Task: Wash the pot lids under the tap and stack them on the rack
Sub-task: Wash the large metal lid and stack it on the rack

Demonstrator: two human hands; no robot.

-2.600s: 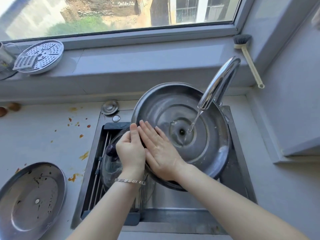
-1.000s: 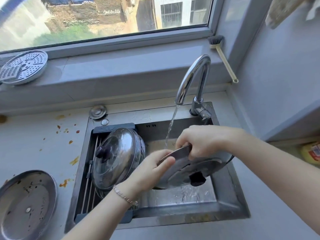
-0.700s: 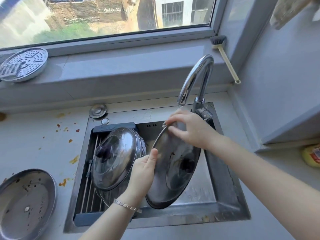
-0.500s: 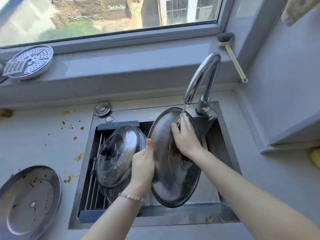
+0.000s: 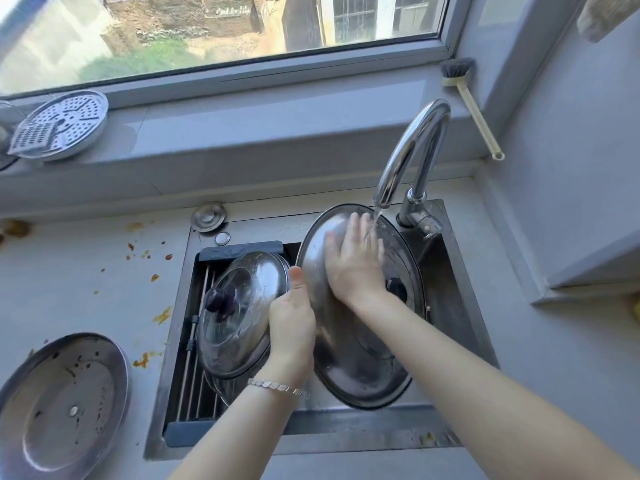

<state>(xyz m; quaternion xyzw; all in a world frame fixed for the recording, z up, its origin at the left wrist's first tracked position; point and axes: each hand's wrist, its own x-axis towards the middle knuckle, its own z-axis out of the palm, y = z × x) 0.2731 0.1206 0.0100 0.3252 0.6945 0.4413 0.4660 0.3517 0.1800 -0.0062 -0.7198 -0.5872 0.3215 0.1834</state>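
Observation:
A large steel lid [image 5: 360,362] stands tilted on edge in the sink, its domed top facing me, dark knob at its right. My left hand [image 5: 292,323] grips its left rim. My right hand [image 5: 353,261] lies flat with spread fingers on the lid's upper face, fingertips in the water falling from the tap [image 5: 408,157]. To the left, a washed steel lid [image 5: 242,317] with a dark knob leans on the rack [image 5: 194,344] over the sink's left half. A dirty lid [image 5: 59,407] lies upside down on the counter at the far left.
The sink rim [image 5: 311,441] runs along the front. A perforated steamer plate [image 5: 62,124] and a long-handled brush [image 5: 474,109] rest on the window sill. A drain plug [image 5: 209,216] lies behind the sink. Food spatter marks the counter [image 5: 86,271].
The lid was turned from underside up to stand on edge with its domed side facing me. My right hand moved from the rim to lie flat on its upper face under the water.

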